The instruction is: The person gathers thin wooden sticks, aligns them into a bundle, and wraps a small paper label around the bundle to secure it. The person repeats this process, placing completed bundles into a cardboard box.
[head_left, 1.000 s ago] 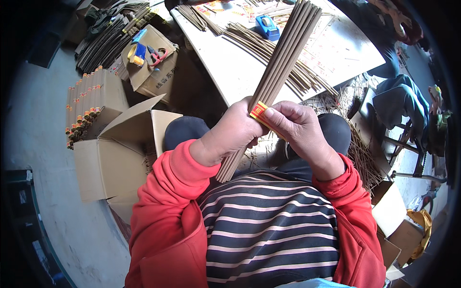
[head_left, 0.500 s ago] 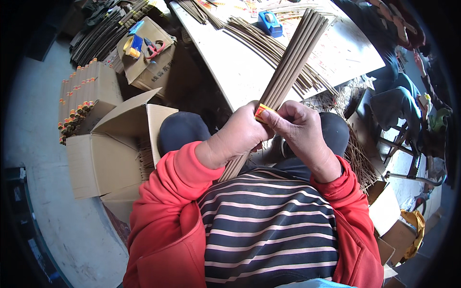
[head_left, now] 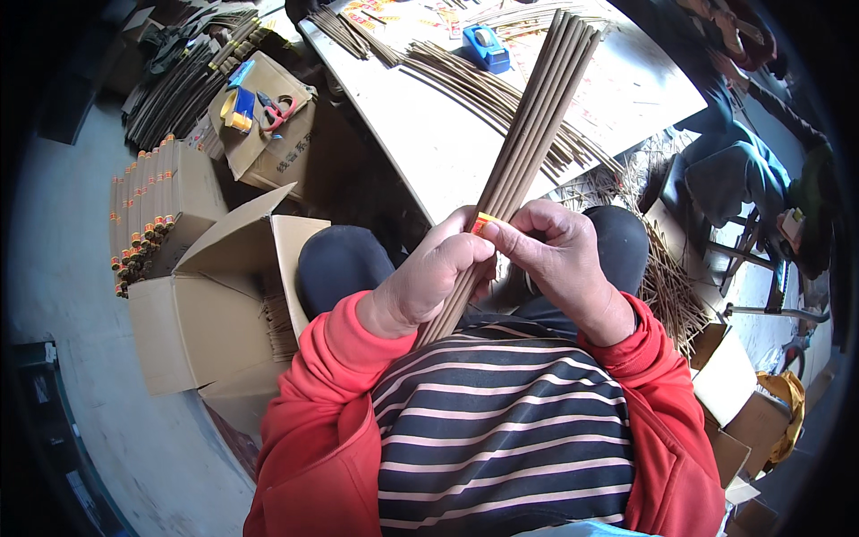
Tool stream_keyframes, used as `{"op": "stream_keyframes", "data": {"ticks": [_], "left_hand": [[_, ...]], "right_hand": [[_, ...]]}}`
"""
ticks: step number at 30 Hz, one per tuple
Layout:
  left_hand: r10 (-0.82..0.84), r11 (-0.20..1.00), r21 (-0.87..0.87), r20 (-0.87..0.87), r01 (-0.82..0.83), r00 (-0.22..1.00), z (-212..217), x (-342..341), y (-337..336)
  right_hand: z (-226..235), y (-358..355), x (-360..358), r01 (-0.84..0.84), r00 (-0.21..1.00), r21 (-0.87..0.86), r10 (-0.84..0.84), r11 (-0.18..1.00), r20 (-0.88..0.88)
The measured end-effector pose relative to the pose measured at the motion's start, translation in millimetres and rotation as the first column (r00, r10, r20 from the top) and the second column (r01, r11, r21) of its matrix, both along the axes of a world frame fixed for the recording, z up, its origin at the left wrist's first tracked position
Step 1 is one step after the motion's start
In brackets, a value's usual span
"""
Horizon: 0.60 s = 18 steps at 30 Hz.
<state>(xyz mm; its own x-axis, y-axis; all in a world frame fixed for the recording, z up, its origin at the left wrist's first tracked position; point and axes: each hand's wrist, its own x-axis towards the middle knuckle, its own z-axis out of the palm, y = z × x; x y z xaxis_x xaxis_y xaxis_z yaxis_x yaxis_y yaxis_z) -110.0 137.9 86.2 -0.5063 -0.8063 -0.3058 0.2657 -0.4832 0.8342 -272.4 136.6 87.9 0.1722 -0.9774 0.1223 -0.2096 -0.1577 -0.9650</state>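
A bundle of long thin brown sticks [head_left: 535, 116] stands tilted, its top leaning up and to the right over the pale table edge, its lower end dropping toward the person's lap. The sticks lie tight and parallel, about a dozen of them. A narrow orange and yellow band [head_left: 484, 220] wraps them partway down, where fingers of both hands pinch the bundle

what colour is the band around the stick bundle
Orange-yellow band on the brown stick bundle, head view.
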Motion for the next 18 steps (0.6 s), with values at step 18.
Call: {"op": "stream_keyframes", "data": {"ticks": [18], "left_hand": [[-0.006, 0.988, -0.151, 0.134, 0.026, 0.991, -0.2, -0.2, 3.8]], "right_hand": [[5.2, 6.4, -2.9, -0.071, 0.994, 0.056, 0.066, 0.996, 0.093]]}}
